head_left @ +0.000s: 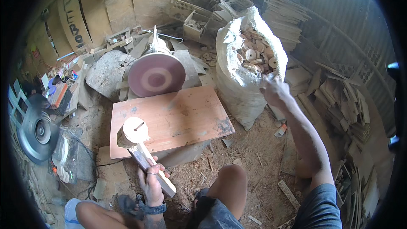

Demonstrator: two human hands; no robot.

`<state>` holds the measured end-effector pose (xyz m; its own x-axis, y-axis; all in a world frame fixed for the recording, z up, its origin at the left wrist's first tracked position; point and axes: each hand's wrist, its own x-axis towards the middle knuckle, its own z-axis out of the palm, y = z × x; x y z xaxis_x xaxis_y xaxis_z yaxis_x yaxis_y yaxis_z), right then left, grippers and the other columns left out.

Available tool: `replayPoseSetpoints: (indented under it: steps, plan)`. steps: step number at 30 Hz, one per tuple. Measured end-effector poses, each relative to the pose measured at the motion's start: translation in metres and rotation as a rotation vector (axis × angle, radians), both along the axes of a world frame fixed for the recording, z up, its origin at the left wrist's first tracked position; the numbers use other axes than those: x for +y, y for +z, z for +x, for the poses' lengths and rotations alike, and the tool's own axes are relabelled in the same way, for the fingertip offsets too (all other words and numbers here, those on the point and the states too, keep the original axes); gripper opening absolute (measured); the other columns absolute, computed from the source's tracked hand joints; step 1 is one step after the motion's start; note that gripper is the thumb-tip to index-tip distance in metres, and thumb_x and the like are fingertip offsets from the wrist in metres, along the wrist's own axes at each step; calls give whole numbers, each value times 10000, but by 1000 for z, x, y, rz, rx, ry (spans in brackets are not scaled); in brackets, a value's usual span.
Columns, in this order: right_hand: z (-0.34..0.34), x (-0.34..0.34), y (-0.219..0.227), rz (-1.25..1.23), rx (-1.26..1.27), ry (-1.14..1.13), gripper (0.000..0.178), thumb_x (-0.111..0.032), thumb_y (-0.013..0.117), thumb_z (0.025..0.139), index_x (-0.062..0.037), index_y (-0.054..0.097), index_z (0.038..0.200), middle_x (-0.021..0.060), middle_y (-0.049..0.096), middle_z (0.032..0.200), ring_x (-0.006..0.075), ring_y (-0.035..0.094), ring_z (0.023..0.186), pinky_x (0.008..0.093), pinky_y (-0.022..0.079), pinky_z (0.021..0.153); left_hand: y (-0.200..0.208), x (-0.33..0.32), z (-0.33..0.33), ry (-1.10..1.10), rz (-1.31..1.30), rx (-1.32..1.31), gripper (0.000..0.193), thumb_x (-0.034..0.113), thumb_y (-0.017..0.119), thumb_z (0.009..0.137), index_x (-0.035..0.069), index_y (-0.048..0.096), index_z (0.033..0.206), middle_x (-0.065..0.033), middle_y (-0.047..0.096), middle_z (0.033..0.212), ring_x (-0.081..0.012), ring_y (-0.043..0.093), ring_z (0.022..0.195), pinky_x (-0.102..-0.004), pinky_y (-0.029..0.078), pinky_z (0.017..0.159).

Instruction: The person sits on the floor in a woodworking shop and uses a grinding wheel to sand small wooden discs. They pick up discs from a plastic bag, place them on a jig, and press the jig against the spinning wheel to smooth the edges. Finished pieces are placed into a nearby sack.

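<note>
My left hand (pixel 151 185) is wrapped round a wooden stick (pixel 163 181) that slants up and away from me. At the stick's far end sits a stack of pale round wooden discs (pixel 135 129), over the near left corner of a wooden board. My right arm reaches out to a tall white woven sack (pixel 240 91) filled with round wooden discs (pixel 251 55). My right hand (pixel 275 91) is at the sack's near right rim with its fingers curled in; what they grip is hidden. Beyond the board stands a disc sander's round purple-brown disc (pixel 157 74).
The wooden board (pixel 190 112) lies like a low table before the sander. A fan (pixel 40 131) stands at the far left. Wood offcuts (pixel 339 106) are piled along the right and back. Sawdust and scraps cover the floor (pixel 258 174) round my knees.
</note>
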<state>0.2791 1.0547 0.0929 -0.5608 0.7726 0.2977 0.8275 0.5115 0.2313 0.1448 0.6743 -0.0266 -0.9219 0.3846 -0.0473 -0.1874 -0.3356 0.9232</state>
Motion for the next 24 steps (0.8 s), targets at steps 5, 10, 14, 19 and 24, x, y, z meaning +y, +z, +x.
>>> replayPoseSetpoints:
  steps: [5, 10, 14, 19, 24]
  plan:
    - [-37, 17, 46, 249, 650, 411, 367, -241, 552, 906, -28, 560, 1204, 241, 623, 1097, 311, 647, 961, 473, 540, 746, -6, -3, -5, -79, -1, -47, 333, 137, 557, 801, 26, 493, 1108, -95, 506, 1085, -167, 537, 783, -324, 523, 566]
    - [-162, 16, -37, -23, 179, 501, 533, -342, 573, 871, -111, 490, 1344, 139, 542, 1327, 322, 463, 1279, 579, 313, 1033, 4, 11, -11, -162, 23, -31, 287, 132, 552, 791, 45, 465, 1051, -92, 493, 1070, -169, 526, 786, -327, 513, 546]
    - [-179, -5, -61, 130, 144, 722, 423, -414, 573, 876, -66, 645, 1106, 146, 586, 1186, 311, 506, 1174, 460, 393, 1004, 10, 18, -31, -182, -27, -1, 344, 132, 554, 793, 33, 466, 1110, -94, 493, 1082, -170, 525, 790, -321, 512, 552]
    - [-96, 21, 8, 391, 564, 411, 91, -21, 584, 767, -21, 671, 789, 169, 632, 837, 278, 646, 809, 383, 551, 682, 2, 22, -54, -190, -25, -53, 380, 117, 544, 806, 15, 470, 1164, -103, 508, 1114, -172, 533, 788, -316, 515, 559]
    - [-20, 16, -8, 93, 163, 273, 129, -95, 557, 836, 12, 629, 831, 216, 645, 875, 328, 665, 715, 454, 558, 623, -6, 13, -62, -213, -61, -44, 325, 98, 534, 808, 19, 480, 1119, -96, 513, 1106, -163, 533, 786, -307, 523, 570]
